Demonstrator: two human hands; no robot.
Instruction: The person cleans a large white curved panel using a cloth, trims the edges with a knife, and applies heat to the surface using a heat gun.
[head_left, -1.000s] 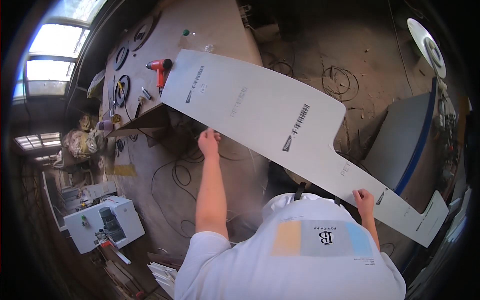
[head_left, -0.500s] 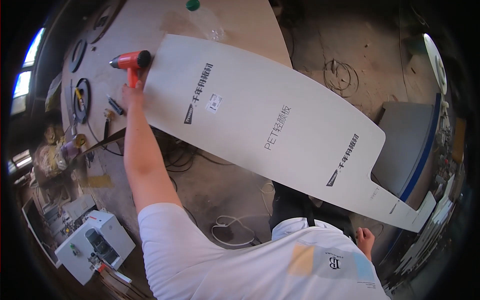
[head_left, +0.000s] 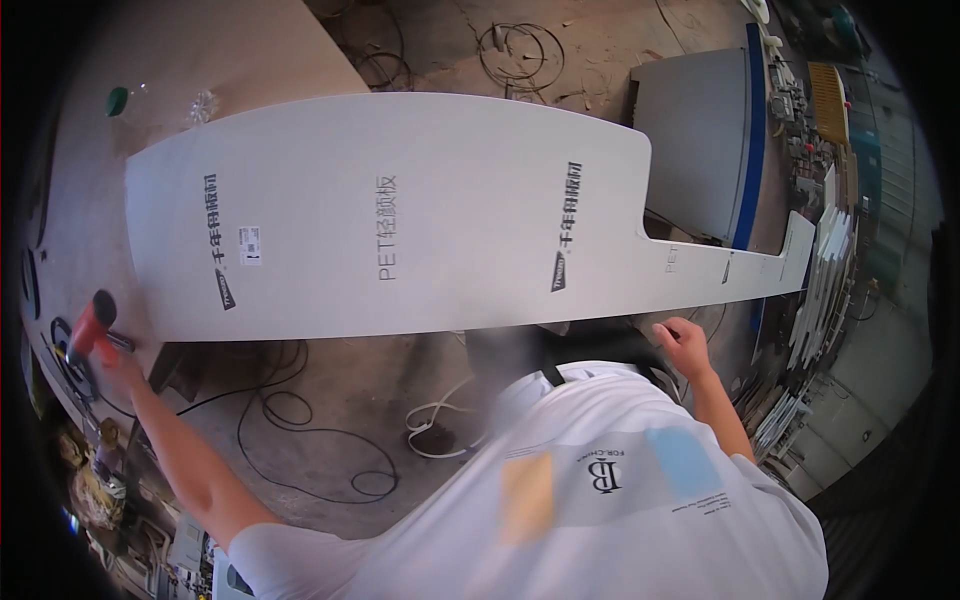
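My left hand (head_left: 120,370) grips the handle of a red heat gun (head_left: 92,325) at the table's left side. The gun is held tilted, its dark rear end upward. In front of me a large white panel (head_left: 480,200) lies partly on the table, rounded along its far edge and narrowing to a hooked strip at the right. My right hand (head_left: 683,345) is by my waist at the panel's near edge, fingers curled, with nothing visible in it. Whether it touches the panel I cannot tell.
On the wooden table (head_left: 250,50) lies a clear plastic bottle (head_left: 200,107) with a green cap. Black cable (head_left: 300,425) and white cord (head_left: 430,430) loop on the floor. A grey board (head_left: 690,130) with a blue edge stands at far right, beside stacked white strips (head_left: 830,270).
My view has swung to the right, so the panel now lies more level across it. The heat gun, upright on the table before, is now tilted in my left hand.
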